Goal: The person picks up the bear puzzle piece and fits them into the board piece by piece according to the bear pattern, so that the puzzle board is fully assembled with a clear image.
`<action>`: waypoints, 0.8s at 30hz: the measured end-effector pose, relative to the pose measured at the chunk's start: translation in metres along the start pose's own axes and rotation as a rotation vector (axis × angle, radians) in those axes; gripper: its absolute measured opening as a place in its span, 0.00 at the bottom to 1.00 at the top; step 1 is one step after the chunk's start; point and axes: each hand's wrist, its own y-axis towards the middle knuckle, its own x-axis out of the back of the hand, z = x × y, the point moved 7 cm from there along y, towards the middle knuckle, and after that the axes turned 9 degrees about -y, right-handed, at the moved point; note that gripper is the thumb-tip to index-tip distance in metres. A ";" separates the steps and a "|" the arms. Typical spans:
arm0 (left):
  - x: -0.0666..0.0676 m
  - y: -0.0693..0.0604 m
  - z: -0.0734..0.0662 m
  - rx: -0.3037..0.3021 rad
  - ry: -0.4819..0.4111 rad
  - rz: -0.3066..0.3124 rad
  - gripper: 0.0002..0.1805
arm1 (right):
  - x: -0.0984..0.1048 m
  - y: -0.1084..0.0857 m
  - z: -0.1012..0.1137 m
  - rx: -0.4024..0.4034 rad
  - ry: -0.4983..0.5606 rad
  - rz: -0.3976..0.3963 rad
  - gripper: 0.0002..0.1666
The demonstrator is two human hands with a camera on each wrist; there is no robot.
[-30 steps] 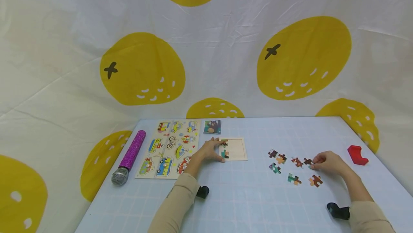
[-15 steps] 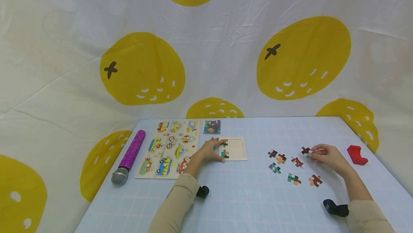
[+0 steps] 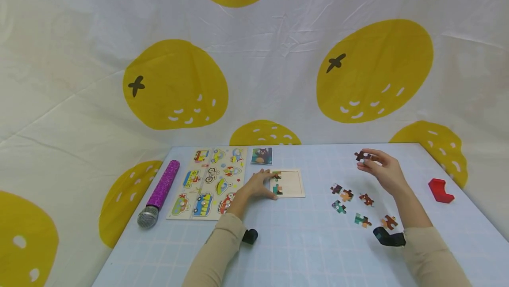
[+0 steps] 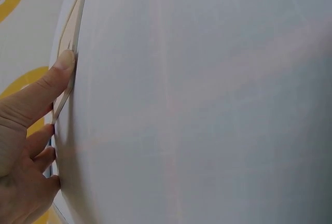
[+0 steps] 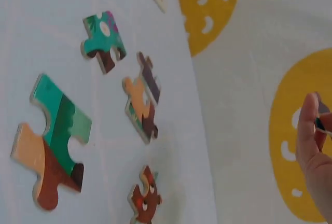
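Note:
A dark brown jigsaw puzzle piece (image 3: 359, 156) is pinched between the thumb and fingers of my right hand (image 3: 385, 171), raised above the far right of the table. In the right wrist view, only a sliver of that piece shows at the fingertips. My left hand (image 3: 256, 184) steadies a wooden puzzle tray (image 3: 293, 183), thumb on its near edge and fingers at its left side. Two printed pieces sit in the tray's left part, partly covered by the fingers. Several loose puzzle pieces, among them a green and orange one (image 3: 362, 220), lie below the right hand.
Left of the tray lies a vehicle puzzle board (image 3: 199, 209), with a purple glitter microphone (image 3: 164, 185) beside it. A small picture card (image 3: 261, 156) sits behind the tray. A red block (image 3: 440, 190) lies near the table's right edge.
My right hand has picked up the dark brown puzzle piece from the table and moved it up and away, slightly left. The left hand and the tray have stayed in place.

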 end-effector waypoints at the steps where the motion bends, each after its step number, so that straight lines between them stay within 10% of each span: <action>1: 0.000 -0.001 -0.001 -0.002 -0.002 -0.002 0.46 | -0.004 0.001 0.004 0.023 0.053 -0.003 0.18; 10: 0.000 0.000 0.001 -0.015 -0.008 -0.012 0.46 | -0.028 0.011 0.016 0.043 0.306 -0.032 0.16; 24: -0.001 0.001 0.001 -0.021 0.000 -0.001 0.46 | -0.063 0.020 0.016 0.023 0.374 0.015 0.18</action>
